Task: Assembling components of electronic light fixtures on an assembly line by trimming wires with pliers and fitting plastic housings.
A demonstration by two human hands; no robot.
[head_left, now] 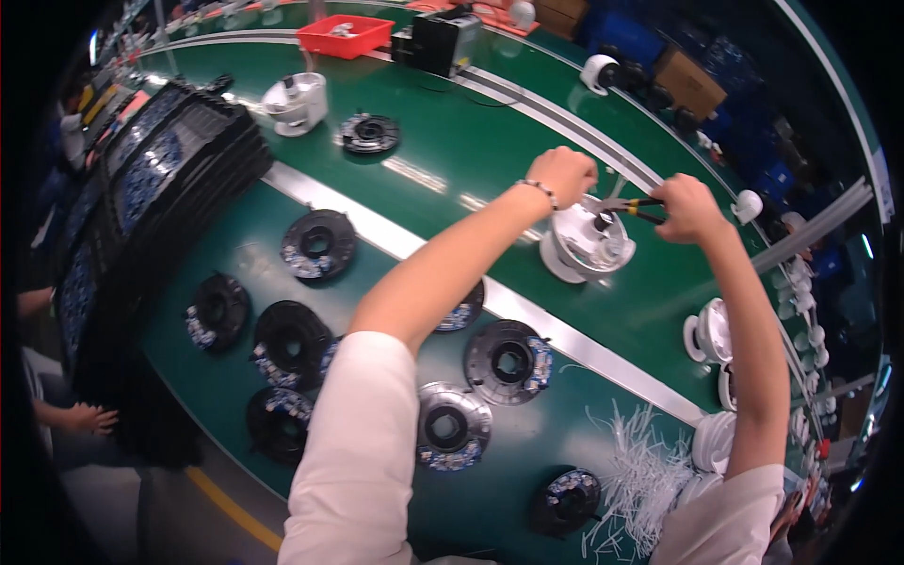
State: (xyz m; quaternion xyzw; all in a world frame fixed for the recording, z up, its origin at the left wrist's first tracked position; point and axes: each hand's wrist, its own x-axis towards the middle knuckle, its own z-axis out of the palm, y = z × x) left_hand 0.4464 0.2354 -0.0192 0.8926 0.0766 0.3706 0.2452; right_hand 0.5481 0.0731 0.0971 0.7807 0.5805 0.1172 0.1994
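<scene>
Nearest, white strips (645, 480) lie heaped beside loose discs (565, 501), seemingly not yet fitted. Farther, the housing (586, 252) sits on the green bench, apparently mid-step: the right hand (692, 209) grips pliers (633, 206) over it; the left hand (562, 175) is curled narrow (holding what, I cannot tell). Beyond, a second housing (295, 104) waits untouched.

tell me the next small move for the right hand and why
I'd probably hold the pliers steady and check between their jaws before squeezing: the right hand has the handles spread, the jaws reach over the housing near the left hand, and what lies between them is too small to tell.
</scene>
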